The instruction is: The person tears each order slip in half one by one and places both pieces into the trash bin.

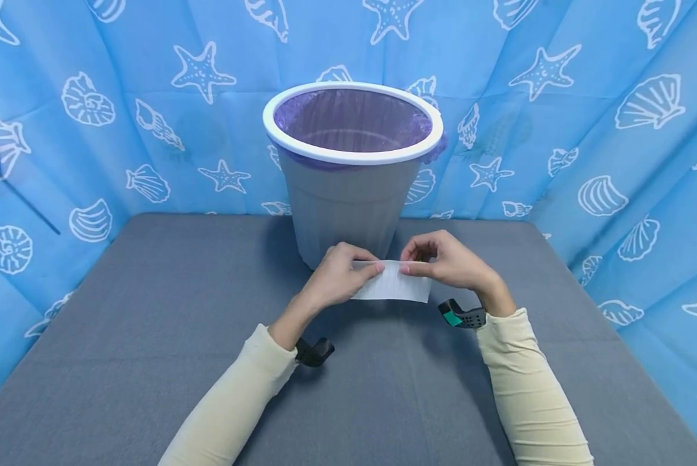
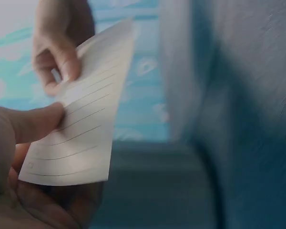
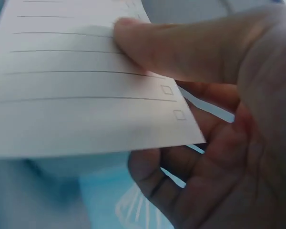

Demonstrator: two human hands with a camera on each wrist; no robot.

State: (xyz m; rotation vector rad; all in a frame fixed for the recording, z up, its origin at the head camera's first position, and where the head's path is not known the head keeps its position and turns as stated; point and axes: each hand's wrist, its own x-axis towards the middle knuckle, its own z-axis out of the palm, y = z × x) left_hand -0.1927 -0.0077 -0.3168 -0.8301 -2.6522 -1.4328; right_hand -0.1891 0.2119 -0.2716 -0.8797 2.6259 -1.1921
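A white sheet of lined paper point(image 1: 393, 285) is held sideways over the table, in front of the bin. Printed lines and small square boxes along one edge show on the paper point(image 3: 76, 86) in the right wrist view. My left hand point(image 1: 342, 272) pinches its upper edge, thumb in front and fingers behind. Close beside it, my right hand point(image 1: 450, 260) pinches the same edge, with its thumb on the lined face. In the left wrist view the paper point(image 2: 81, 124) bends slightly between both thumbs, and the left fingers lie partly hidden behind it.
A grey bin point(image 1: 348, 200) with a white rim and purple liner point(image 1: 348, 120) stands at the back of the grey table point(image 1: 150, 336). A blue curtain point(image 1: 208, 129) with white shells and starfish hangs behind and along both sides. Black bands point(image 1: 313, 353) are on the wrists.
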